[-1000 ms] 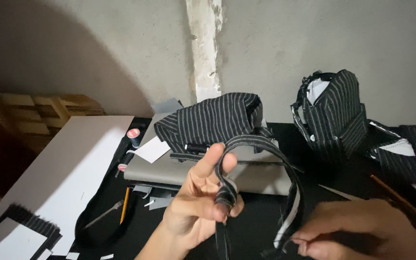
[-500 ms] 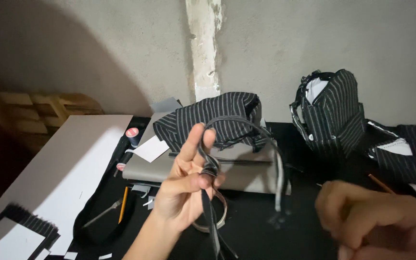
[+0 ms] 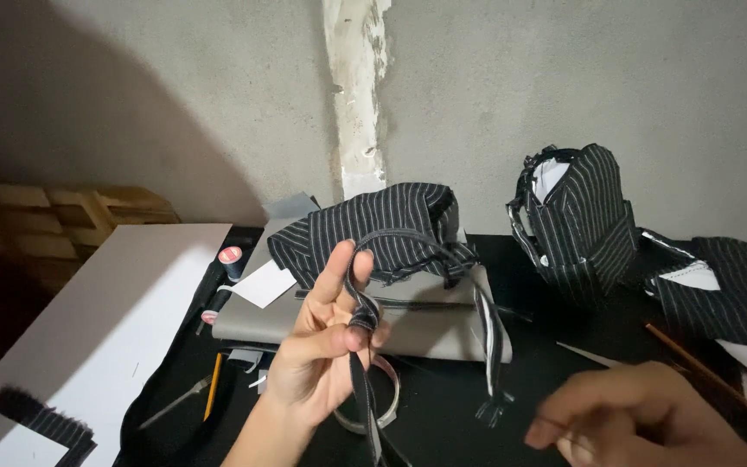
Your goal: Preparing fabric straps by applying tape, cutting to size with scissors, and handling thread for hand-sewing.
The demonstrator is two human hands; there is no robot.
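My left hand [image 3: 322, 350] is raised over the dark table, pinching a narrow black pinstriped fabric strap [image 3: 430, 246] between thumb and fingers. The strap loops up from the fingers, arcs to the right and hangs down to a frayed end [image 3: 493, 406]. My right hand [image 3: 641, 419] is low at the right, blurred, fingers curled; whether it holds anything I cannot tell. Behind the strap a folded pinstriped cloth [image 3: 373, 229] lies on a grey board [image 3: 304, 320].
A pinstriped bag [image 3: 581, 220] stands at the back right, more striped fabric [image 3: 728, 290] beside it. A white board [image 3: 105, 320] leans at left. A tape roll [image 3: 373, 402], pencil [image 3: 213, 393], a thin wooden stick [image 3: 706, 372] and a small red-capped bottle [image 3: 231, 258] lie about.
My right hand let go of the strap's lower end and drew back to the right. The strap's free end now hangs loose. My left hand stayed raised, still pinching the strap.
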